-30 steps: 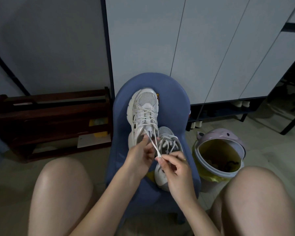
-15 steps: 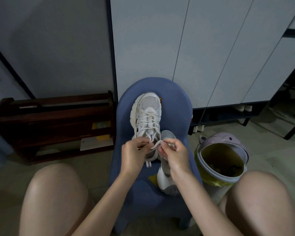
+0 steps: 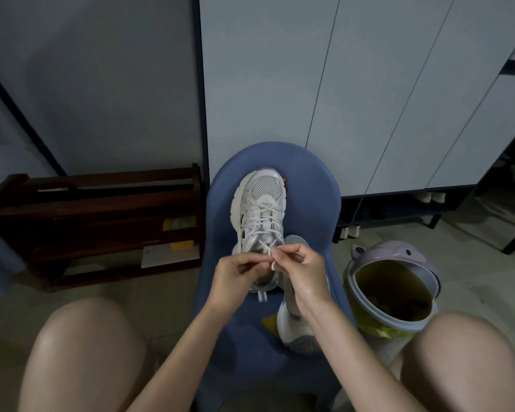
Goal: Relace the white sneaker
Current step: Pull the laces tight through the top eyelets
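A white sneaker lies toe-away on a small blue chair, its lace crossed up the front. A second sneaker lies beside it on the right, mostly under my right wrist. My left hand and my right hand meet over the near end of the white sneaker. Each pinches a part of the lace, with a small loop between the fingertips. Two lace ends hang below my left hand.
A lilac bin with a yellow liner stands open to the right of the chair. A dark wooden rack sits on the floor at left. White cabinet doors rise behind the chair. My bare knees frame the bottom.
My hands moved forward from over the second sneaker to the white sneaker's near end and closed together. The long stretched lace is now a short loop between my fingertips.
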